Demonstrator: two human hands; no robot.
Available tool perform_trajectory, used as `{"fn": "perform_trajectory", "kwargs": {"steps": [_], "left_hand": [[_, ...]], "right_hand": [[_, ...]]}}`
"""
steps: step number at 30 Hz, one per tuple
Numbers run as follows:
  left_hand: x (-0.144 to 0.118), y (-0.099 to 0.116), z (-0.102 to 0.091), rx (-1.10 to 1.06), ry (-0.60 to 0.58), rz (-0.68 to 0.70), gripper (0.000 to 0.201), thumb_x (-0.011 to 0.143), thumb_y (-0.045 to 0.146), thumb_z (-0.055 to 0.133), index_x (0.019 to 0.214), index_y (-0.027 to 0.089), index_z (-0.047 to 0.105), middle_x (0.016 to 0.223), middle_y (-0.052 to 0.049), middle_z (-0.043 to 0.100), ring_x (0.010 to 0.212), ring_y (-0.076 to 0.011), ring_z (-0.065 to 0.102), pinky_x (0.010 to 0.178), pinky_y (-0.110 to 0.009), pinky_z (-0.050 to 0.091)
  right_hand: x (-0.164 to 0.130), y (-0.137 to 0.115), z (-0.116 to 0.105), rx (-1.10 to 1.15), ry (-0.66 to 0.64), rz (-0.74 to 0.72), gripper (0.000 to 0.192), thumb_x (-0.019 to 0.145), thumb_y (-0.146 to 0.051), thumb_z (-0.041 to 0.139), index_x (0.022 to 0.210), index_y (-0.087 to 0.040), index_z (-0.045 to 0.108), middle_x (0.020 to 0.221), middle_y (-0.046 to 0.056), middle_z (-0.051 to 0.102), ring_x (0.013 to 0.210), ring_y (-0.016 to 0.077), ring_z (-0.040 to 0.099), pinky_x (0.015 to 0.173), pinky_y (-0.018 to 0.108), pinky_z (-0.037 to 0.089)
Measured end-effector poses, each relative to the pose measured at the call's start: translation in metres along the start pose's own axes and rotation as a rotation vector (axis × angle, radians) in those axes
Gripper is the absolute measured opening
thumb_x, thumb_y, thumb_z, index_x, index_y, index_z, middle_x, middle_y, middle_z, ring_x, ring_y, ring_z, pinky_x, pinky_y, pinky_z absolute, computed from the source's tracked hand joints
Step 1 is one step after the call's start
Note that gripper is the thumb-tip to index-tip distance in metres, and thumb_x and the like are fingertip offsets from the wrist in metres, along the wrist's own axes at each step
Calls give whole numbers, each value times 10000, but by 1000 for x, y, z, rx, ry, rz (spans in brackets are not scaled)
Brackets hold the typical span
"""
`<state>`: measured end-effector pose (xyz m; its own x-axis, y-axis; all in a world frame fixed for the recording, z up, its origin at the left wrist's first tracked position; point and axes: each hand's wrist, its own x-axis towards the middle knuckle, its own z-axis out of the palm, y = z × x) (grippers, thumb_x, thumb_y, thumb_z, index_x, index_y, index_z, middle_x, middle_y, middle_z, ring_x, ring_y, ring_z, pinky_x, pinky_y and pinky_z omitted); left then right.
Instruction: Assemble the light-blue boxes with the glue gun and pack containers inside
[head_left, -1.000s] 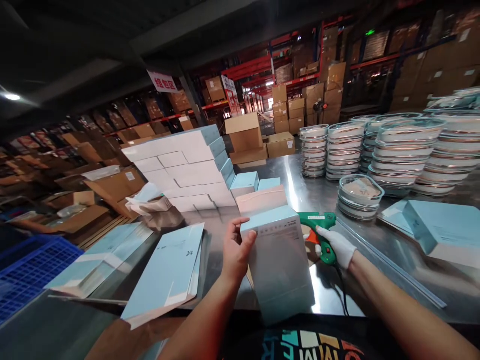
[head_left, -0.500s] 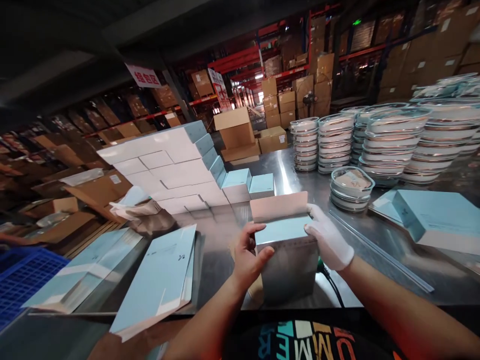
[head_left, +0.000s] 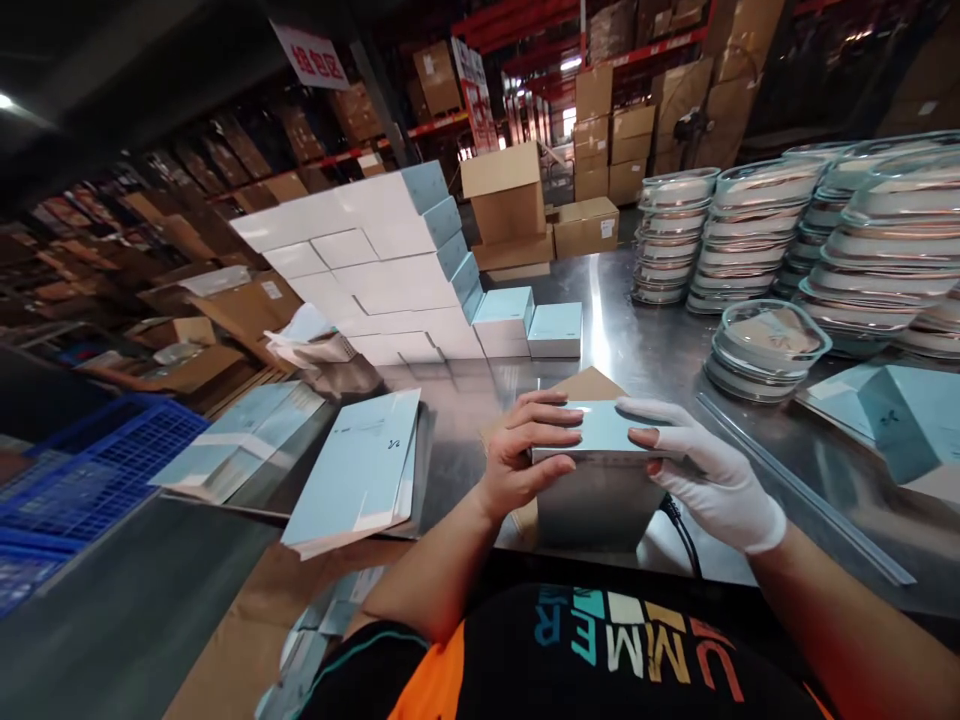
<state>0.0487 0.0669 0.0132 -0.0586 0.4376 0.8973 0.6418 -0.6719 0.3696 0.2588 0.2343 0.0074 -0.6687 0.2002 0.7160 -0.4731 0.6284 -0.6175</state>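
A light blue box (head_left: 596, 480) stands upright on the steel table (head_left: 637, 350) right in front of me. My bare left hand (head_left: 525, 450) grips its top left edge, fingers laid over the lid. My right hand (head_left: 705, 475), in a white glove, presses down on the top right of the same box. A black cable (head_left: 681, 535) runs out from behind the box; the tool it belongs to is hidden.
A stepped stack of white and blue boxes (head_left: 375, 270) rises at the back left. Flat blue box blanks (head_left: 360, 470) lie at left by a blue crate (head_left: 82, 480). Stacks of clear round containers (head_left: 750, 220) fill the right, one low stack (head_left: 765, 345) nearer.
My right hand has let go of the green tool and come onto the box. The raised flap has been folded down, and both hands now press on the box's top.
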Motion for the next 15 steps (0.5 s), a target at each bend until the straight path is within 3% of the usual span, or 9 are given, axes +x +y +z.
{"fn": "perform_trajectory", "kwargs": {"steps": [3, 5, 7, 9, 12, 14, 15], "left_hand": [[3, 3, -5, 11, 8, 23, 204, 996, 309, 780, 1189, 244, 792, 1163, -114, 825, 1242, -289, 724, 1079, -508, 574], [11, 8, -12, 25, -58, 4, 190, 986, 308, 792, 1163, 239, 786, 1126, -114, 824, 1228, -284, 728, 1062, -481, 586], [26, 18, -21, 81, -226, -67, 213, 952, 352, 830, 1123, 242, 767, 1190, -132, 807, 1284, -307, 706, 1065, -475, 589], [43, 35, -29, 214, -478, -161, 321, 876, 392, 900, 1112, 244, 742, 1379, -169, 743, 1348, -356, 669, 1068, -493, 590], [59, 63, -42, 433, -743, -260, 327, 824, 291, 917, 1082, 265, 717, 1343, -125, 758, 1139, -333, 744, 937, -447, 628], [57, 73, -56, 482, -698, -286, 313, 840, 266, 874, 1113, 287, 722, 1221, -79, 785, 1026, -298, 756, 896, -415, 635], [53, 73, -65, 487, -581, -299, 367, 843, 290, 864, 1181, 294, 721, 1222, -80, 776, 1052, -301, 753, 926, -421, 636]], "right_hand": [[5, -1, -1, 14, 2, -53, 372, 1057, -189, 676, 1367, -382, 745, 1445, 72, 726, 1369, 226, 687, 1159, 402, 559], [7, -4, 0, 5, 6, -89, 376, 1073, -197, 652, 1383, -391, 737, 1414, 72, 739, 1365, 228, 685, 1153, 415, 564], [9, -8, 5, -48, -23, -163, 445, 1094, -207, 610, 1487, -406, 667, 1461, 83, 712, 1419, 235, 643, 1185, 445, 540], [13, -10, 11, -111, -121, -224, 594, 1102, -268, 605, 1668, -391, 471, 1616, 118, 596, 1538, 263, 532, 1258, 491, 466], [27, 6, 8, -104, -314, -146, 816, 1111, -466, 574, 1790, -303, 151, 1744, 157, 439, 1600, 283, 462, 1282, 476, 440], [40, 32, -15, -222, -251, 25, 730, 1138, -515, 462, 1778, -260, 219, 1717, 142, 488, 1556, 254, 525, 1242, 423, 489], [45, 49, -34, -377, -126, 131, 664, 1142, -494, 432, 1744, -234, 328, 1699, 139, 513, 1553, 250, 528, 1244, 415, 486]]}}
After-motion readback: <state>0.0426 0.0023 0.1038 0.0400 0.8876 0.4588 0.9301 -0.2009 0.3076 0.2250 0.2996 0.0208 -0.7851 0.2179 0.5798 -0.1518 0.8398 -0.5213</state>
